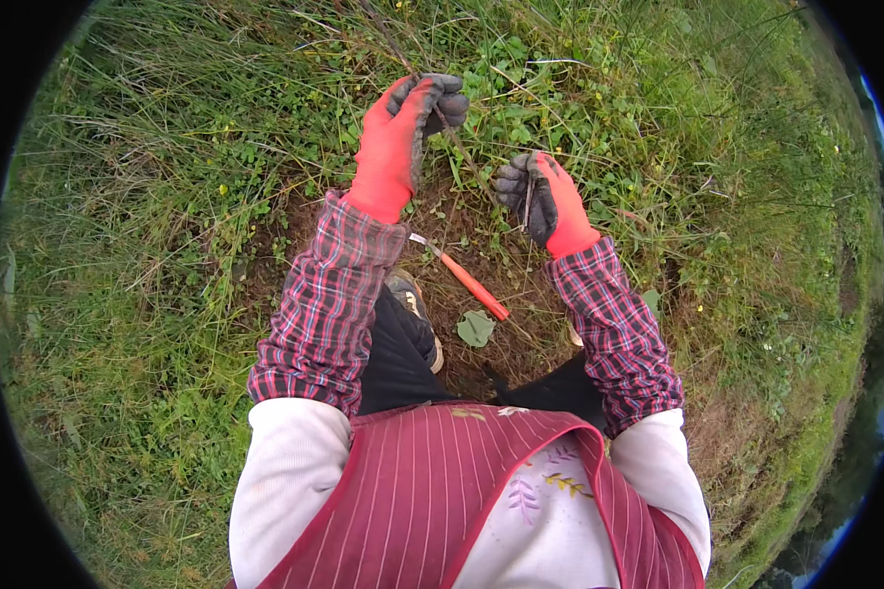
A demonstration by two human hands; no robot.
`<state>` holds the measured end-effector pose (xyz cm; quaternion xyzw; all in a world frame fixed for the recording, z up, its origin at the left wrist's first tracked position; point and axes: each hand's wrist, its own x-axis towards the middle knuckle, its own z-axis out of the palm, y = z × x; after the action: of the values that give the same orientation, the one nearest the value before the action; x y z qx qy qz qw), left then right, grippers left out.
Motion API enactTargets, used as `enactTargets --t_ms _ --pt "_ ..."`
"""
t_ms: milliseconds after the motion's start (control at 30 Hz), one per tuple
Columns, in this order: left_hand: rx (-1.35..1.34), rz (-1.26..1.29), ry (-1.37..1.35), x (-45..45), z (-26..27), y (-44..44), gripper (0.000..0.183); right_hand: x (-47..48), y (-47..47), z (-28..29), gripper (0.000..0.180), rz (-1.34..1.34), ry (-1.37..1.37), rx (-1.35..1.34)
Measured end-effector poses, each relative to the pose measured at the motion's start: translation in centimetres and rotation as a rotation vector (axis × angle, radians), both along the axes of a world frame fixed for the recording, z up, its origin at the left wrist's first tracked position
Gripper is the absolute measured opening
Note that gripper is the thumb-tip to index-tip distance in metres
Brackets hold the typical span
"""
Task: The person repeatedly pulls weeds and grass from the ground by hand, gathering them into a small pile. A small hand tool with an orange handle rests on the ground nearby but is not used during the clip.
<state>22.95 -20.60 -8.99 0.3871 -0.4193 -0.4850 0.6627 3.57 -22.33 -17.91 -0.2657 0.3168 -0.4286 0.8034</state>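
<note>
My left hand (405, 136), in a red glove with a dark coated palm, is closed round a long thin brown stem (457, 140). The stem runs from the top edge of the view down towards my right hand (541, 195), which wears a matching glove. My right hand's fingers are curled, and a short thin stalk (528, 199) shows against its palm. Whether the long stem's lower end is in that hand too, I cannot tell. Below and between the hands, a tool with an orange handle (471, 286) and a short metal end lies on the soil.
Tall grass (155, 132) and low leafy weeds (519, 118) surround a patch of bare brown soil (442, 213). A round green leaf (476, 328) lies beside the tool handle. My shoe (416, 313) is left of it. A grassy slope extends along the right.
</note>
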Motion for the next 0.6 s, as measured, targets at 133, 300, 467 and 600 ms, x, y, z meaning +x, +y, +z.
enactTargets --t_ms 133,300,467,600 --pt "0.168 -0.178 0.052 -2.2 -1.0 0.4 0.022 1.4 1.9 2.7 0.028 0.046 0.135 -0.128" --pt "0.178 -0.192 0.058 -2.8 -1.0 0.5 0.021 0.1 2.7 5.0 0.030 0.329 0.039 -0.105" --pt "0.165 -0.160 -0.045 -2.4 -1.7 0.6 0.024 0.7 2.4 4.7 0.031 0.143 0.457 -0.217" --pt "0.102 -0.090 -0.319 -3.8 -0.5 1.1 0.029 -0.7 0.5 1.0 0.030 -0.015 0.362 0.021"
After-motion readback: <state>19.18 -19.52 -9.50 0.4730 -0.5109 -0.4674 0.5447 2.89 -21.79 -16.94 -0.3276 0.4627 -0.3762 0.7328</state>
